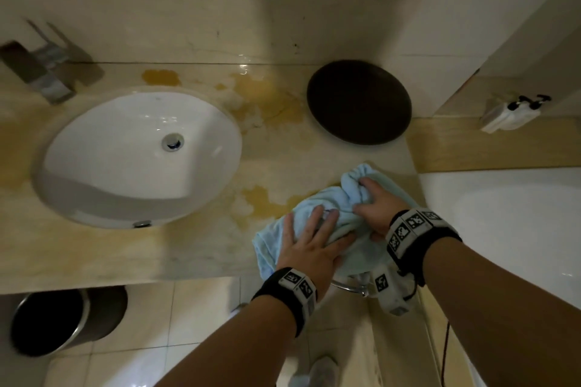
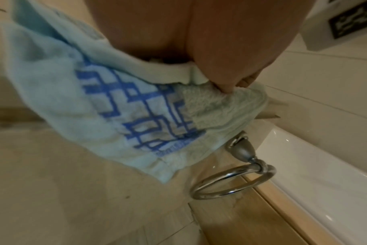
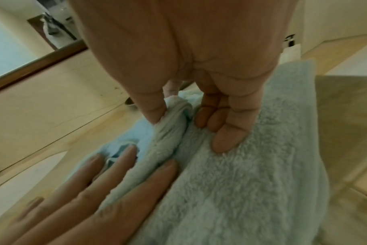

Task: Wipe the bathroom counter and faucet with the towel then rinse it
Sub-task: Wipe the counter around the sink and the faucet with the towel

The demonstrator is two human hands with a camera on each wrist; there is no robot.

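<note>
A light blue towel (image 1: 342, 223) lies bunched on the front right corner of the beige marble counter (image 1: 125, 254). My left hand (image 1: 309, 239) presses flat on it, fingers straight and spread. My right hand (image 1: 377, 207) grips a gathered fold of the towel at its far side; in the right wrist view the thumb and curled fingers (image 3: 210, 119) pinch that fold. Part of the towel (image 2: 63, 99), with a blue pattern, hangs over the counter's front edge. The chrome faucet (image 1: 41, 69) stands at the far left behind the white sink (image 1: 141, 154), away from both hands.
A dark round plate (image 1: 358, 102) sits on the counter behind the towel. A chrome towel ring (image 2: 230, 182) hangs below the counter edge under my hands. A white bathtub (image 1: 503, 229) lies to the right, with a soap dispenser (image 1: 509, 113) beyond. A dark bin (image 1: 63, 320) stands on the floor.
</note>
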